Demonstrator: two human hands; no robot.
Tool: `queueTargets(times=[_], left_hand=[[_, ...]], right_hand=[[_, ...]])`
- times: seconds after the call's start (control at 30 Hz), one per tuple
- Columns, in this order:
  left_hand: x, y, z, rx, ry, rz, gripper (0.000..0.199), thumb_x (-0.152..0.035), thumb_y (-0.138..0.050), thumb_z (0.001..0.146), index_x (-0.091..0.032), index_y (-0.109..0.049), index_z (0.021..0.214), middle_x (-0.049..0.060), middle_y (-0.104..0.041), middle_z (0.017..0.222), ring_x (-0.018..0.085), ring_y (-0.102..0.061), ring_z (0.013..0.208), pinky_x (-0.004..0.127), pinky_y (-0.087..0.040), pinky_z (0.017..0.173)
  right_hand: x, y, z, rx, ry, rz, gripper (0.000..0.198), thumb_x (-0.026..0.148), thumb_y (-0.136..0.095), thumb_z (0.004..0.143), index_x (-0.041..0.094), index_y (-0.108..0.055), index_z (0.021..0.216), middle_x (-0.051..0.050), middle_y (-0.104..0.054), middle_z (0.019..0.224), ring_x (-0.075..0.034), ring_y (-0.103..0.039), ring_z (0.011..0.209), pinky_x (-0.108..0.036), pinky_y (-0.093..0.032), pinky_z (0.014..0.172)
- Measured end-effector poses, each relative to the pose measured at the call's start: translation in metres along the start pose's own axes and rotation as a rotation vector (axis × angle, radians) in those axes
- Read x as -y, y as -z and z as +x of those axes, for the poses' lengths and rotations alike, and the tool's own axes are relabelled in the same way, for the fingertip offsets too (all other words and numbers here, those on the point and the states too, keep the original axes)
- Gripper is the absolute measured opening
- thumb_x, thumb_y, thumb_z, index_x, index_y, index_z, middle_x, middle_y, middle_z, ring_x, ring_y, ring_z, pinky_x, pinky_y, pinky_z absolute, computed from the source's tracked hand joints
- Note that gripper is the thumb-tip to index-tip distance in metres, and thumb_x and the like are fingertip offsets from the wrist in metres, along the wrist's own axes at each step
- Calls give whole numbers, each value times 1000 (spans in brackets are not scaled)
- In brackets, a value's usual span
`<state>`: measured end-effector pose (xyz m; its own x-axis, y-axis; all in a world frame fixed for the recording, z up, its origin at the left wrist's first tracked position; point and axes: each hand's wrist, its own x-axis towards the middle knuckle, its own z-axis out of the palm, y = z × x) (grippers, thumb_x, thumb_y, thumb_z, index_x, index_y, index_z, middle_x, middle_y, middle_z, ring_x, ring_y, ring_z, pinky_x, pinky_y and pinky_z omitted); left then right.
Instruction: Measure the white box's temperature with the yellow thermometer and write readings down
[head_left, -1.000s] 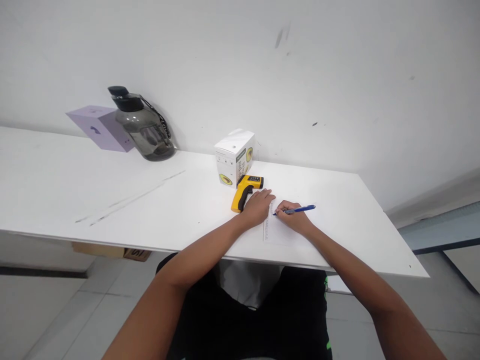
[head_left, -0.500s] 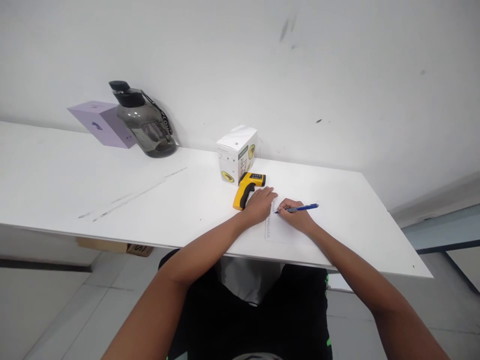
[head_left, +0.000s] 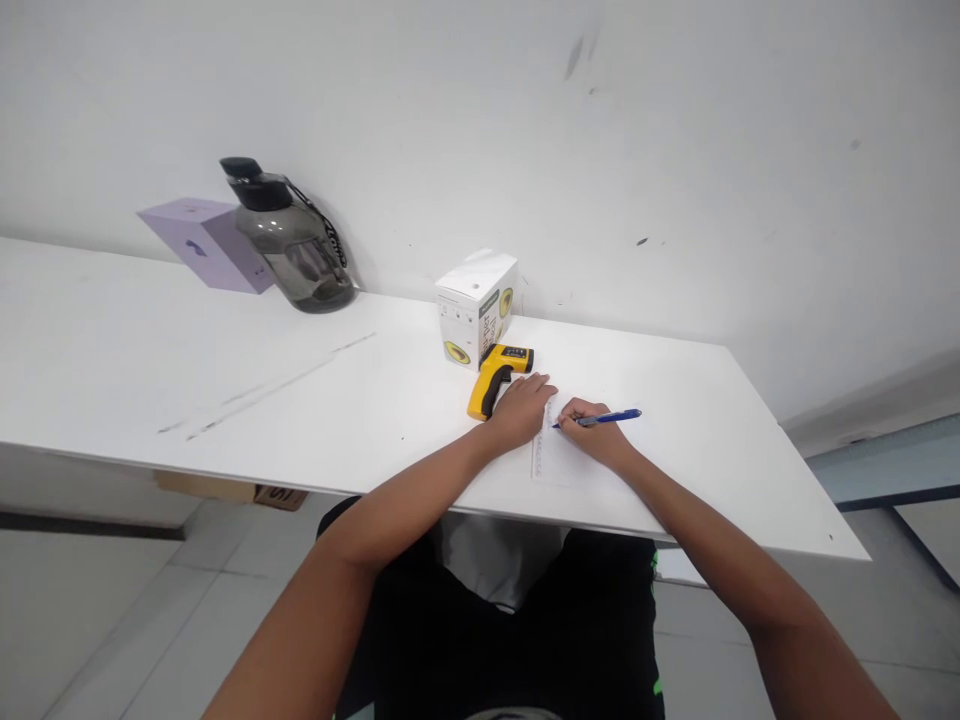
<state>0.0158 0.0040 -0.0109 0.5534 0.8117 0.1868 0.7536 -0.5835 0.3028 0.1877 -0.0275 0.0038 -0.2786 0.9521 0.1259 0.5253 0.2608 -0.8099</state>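
A blue pen [head_left: 613, 417] is pinched in my right hand [head_left: 587, 428], its tip down on a small white spiral notepad [head_left: 559, 465]. The spiral binding runs along the pad's left side. My left hand [head_left: 523, 410] lies flat with its fingers stretched out, at the left edge of the notepad. Just left of that hand lies a yellow and black infrared thermometer gun [head_left: 487, 385], partly behind my fingers. What is written on the page is too small to read.
Behind the thermometer stands a white box [head_left: 472, 310] with avocado pictures. Farther left, a grey water bottle [head_left: 296, 255] leans by a lilac box [head_left: 206, 245] near the wall. The white table [head_left: 300, 390] ends in front of my lap; a cardboard box [head_left: 277, 496] shows below it.
The whole view has shifted very slightly. Both hands stay in nearly the same place on the notepad, with the pen still in my right hand.
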Motion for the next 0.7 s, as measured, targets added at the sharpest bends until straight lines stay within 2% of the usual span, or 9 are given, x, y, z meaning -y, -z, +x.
queueTargets(times=[0.23, 0.47, 0.5, 0.57, 0.63, 0.7], left_hand=[[1, -1, 0, 7, 6, -6, 44, -6, -38, 85, -16, -49, 127, 12, -41, 145, 23, -33, 137, 41, -28, 110], [-3, 3, 0, 17, 13, 11, 43, -7, -36, 87, -14, -49, 128, 13, -41, 145, 24, -34, 136, 42, -28, 111], [-4, 4, 0, 20, 16, 9, 43, -7, -36, 87, -14, -49, 127, 13, -41, 144, 24, -34, 136, 42, -28, 111], [-5, 6, 0, 23, 20, 0, 41, -8, -36, 89, -14, -50, 126, 14, -41, 144, 24, -34, 136, 43, -28, 111], [-6, 7, 0, 16, 17, -10, 38, -12, -35, 90, -14, -51, 125, 14, -42, 143, 24, -35, 136, 43, -28, 111], [-6, 7, 0, 6, 13, -16, 36, -16, -35, 92, -15, -52, 124, 13, -43, 143, 24, -35, 135, 44, -29, 110]], right_hand=[[-4, 2, 3, 25, -25, 94, 12, 28, -55, 72, 19, -57, 64, 2, -56, 60, -11, -46, 55, -25, -37, 54], [-1, 13, 7, 62, -148, 404, 25, 43, -60, 76, 19, -53, 71, 5, -51, 51, -8, -36, 41, -23, -30, 43], [1, 17, 7, 23, -140, 407, 26, 45, -60, 77, 19, -54, 74, 4, -53, 53, -8, -37, 41, -24, -31, 43], [2, 26, 6, -136, -120, 335, 31, 50, -56, 80, 19, -56, 83, 1, -57, 59, -9, -42, 43, -25, -35, 45], [-2, 36, 5, -306, -100, 145, 36, 53, -53, 82, 20, -58, 94, -1, -61, 66, -12, -48, 49, -27, -40, 50], [-11, 44, 4, -401, -32, -96, 37, 53, -53, 83, 20, -60, 99, -5, -65, 76, -16, -54, 60, -30, -44, 60]])
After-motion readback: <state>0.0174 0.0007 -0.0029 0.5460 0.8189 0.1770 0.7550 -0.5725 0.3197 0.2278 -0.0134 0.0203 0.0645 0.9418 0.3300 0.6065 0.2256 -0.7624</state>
